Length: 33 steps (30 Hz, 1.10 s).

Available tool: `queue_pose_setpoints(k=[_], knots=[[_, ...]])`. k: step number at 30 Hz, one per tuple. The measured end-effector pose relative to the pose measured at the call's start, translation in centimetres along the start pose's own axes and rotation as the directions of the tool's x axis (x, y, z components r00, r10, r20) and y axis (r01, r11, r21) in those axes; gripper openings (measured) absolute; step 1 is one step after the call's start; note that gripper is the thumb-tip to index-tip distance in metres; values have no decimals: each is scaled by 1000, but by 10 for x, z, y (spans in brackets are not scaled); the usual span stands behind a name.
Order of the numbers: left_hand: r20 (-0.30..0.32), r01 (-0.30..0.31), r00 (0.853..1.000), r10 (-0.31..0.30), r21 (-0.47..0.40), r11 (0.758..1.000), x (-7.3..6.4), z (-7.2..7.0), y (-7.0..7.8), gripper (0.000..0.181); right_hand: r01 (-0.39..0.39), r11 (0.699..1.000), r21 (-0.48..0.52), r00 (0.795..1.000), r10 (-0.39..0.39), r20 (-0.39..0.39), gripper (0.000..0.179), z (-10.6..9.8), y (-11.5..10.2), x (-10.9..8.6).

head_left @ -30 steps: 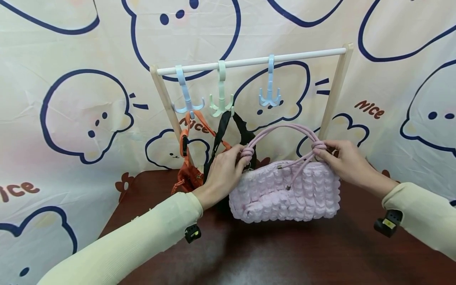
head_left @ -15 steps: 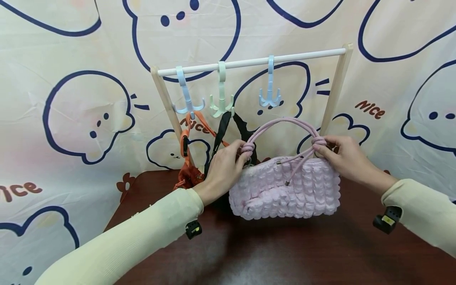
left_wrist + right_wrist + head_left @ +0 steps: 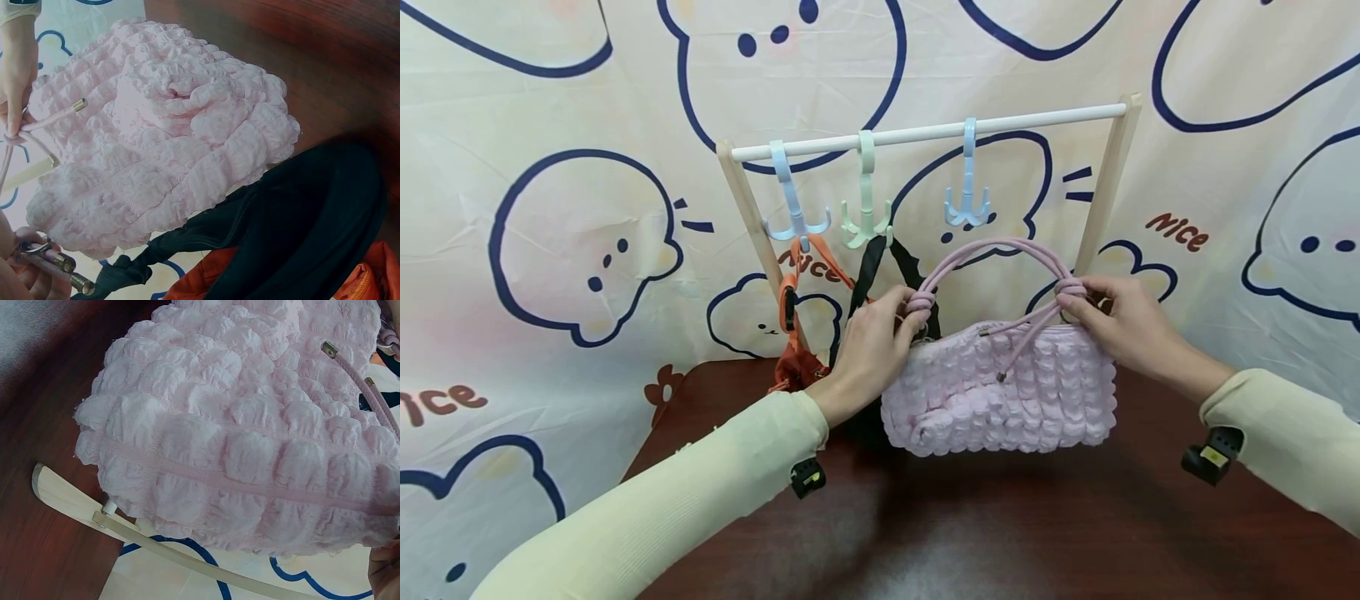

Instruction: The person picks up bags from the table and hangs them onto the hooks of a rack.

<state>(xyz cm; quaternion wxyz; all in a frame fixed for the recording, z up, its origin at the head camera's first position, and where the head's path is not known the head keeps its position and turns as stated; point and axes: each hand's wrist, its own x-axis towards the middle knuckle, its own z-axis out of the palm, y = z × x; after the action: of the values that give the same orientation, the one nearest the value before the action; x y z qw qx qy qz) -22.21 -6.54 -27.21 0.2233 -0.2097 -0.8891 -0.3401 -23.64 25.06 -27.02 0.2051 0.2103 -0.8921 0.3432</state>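
A puffy pink handbag (image 3: pixel 1000 392) hangs between my two hands, above the table. My left hand (image 3: pixel 872 342) pinches the knot at the left end of its corded handle (image 3: pixel 1000 246). At the other end, my right hand (image 3: pixel 1120 321) grips the right knot between thumb and fingers. In the left wrist view the bag's bubbled fabric (image 3: pixel 162 131) fills the middle, with metal-tipped cord ends (image 3: pixel 81 284) by the left fingers. The right wrist view shows the bag's underside and side (image 3: pixel 237 437); only a bit of the right hand shows at the edge.
Behind the bag stands a rack with a white rod (image 3: pixel 925 133) and wooden posts. A blue hook (image 3: pixel 967 179) hangs bare from it. An orange bag (image 3: pixel 797 362) hangs on the left blue hook (image 3: pixel 790 200), a black bag (image 3: pixel 300 212) on the green hook (image 3: pixel 867 200). Below lies a dark table (image 3: pixel 1000 525).
Both hands have raised the pink handbag slightly, its handle now nearer the hooks. The grip on both knots stays the same.
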Motion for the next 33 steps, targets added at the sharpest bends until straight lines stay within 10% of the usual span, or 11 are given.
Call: queue_pose_setpoints(k=[33], knots=[[-60, -58, 997, 56, -32, 998, 17, -17, 8, 21, -33, 999, -27, 996, 30, -80, 28, -9, -16, 11]])
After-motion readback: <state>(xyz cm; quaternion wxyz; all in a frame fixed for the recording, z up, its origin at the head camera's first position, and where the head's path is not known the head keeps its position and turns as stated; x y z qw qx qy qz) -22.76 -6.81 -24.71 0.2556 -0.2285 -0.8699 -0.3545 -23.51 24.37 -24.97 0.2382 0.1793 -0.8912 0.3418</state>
